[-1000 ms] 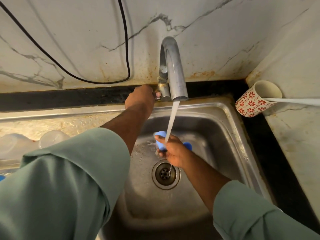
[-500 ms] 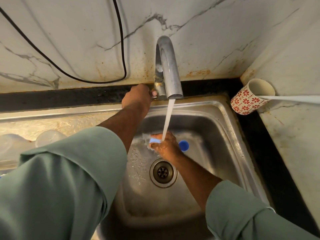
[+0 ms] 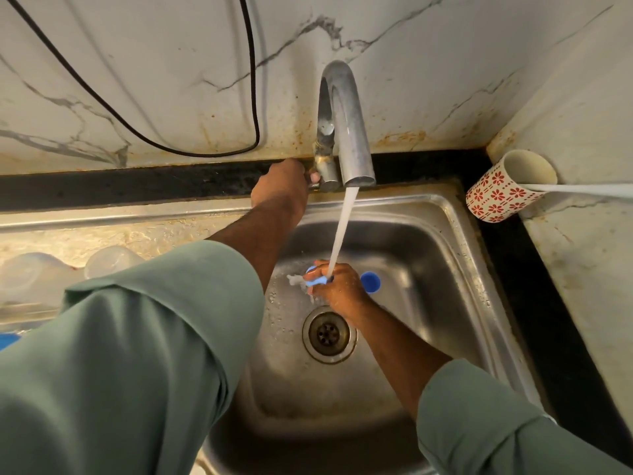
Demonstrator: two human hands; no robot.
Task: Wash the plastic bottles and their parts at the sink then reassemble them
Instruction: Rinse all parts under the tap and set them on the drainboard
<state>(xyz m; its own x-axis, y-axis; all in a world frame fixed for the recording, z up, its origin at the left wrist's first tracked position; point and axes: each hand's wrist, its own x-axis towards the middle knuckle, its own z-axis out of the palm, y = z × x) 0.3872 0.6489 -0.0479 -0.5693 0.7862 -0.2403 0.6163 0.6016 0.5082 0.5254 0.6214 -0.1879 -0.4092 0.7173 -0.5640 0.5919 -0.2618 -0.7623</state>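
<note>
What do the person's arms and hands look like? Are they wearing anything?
Both arms wear loose, sage-green sleeves, the left sleeve and the right sleeve, pushed up so the forearms are bare. The left hand and right hand are bare too: no gloves, rings or watch show.

Stained marble wall (image 3: 428, 80), black cable (image 3: 253, 97), dark counter (image 3: 137, 190)

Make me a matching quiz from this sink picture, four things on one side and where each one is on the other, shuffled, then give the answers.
Things:
1. left hand
2. blue cap
3. second blue cap
4. patterned mug

Places:
A. lying in the sink basin, right of the right hand
B. on the counter by the corner wall
C. at the tap handle
D. held under the running water

Pairs: 1-C, 2-D, 3-A, 4-B
</note>
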